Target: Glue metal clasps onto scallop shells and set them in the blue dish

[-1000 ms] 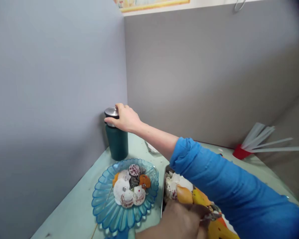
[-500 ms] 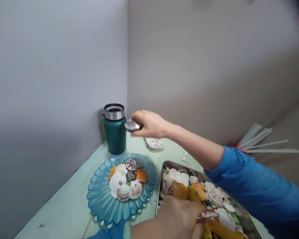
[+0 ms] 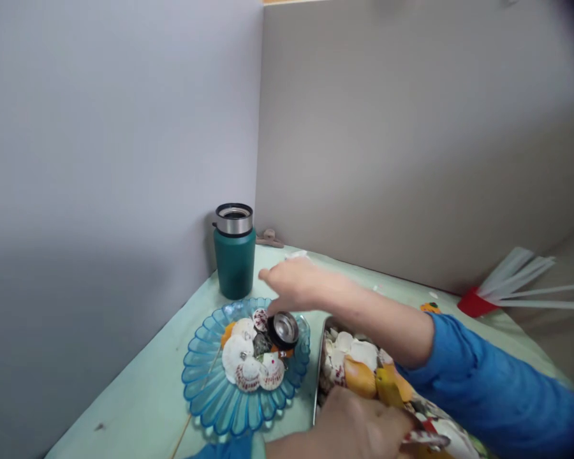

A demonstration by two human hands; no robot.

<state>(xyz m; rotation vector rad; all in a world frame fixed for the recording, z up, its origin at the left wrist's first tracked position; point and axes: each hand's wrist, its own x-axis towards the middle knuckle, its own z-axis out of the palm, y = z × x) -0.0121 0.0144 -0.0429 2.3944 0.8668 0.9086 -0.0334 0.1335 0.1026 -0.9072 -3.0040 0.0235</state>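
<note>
My right hand [image 3: 294, 284] reaches in over the blue scalloped dish [image 3: 205, 398], fingers apart. Just under the thumb is a round black-rimmed metal lid [image 3: 284, 328], tilted above the shells; whether the thumb touches it I cannot tell. Behind the dish stands a green bottle [image 3: 234, 261] with its top uncovered. My left hand [image 3: 363, 421] is closed over the shell tray [image 3: 318, 389], and a slim red-and-white patterned tool with a shiny end [image 3: 425, 438] sticks out of it. A yellow object [image 3: 388, 390], partly hidden by this hand, lies among the shells.
White and speckled shells [image 3: 249, 376] are grouped in the dish. A thin stick [image 3: 179, 437] leans at its left. Translucent white sticks stand in a red cup [image 3: 476, 303] at right. A brown clip [image 3: 269, 239] lies near the wall corner.
My right hand has moved down from beside the bottle toward the dish. Its fingers have loosened, and the lid has dropped below them. The view has shifted slightly; my left hand stays over the tray.
</note>
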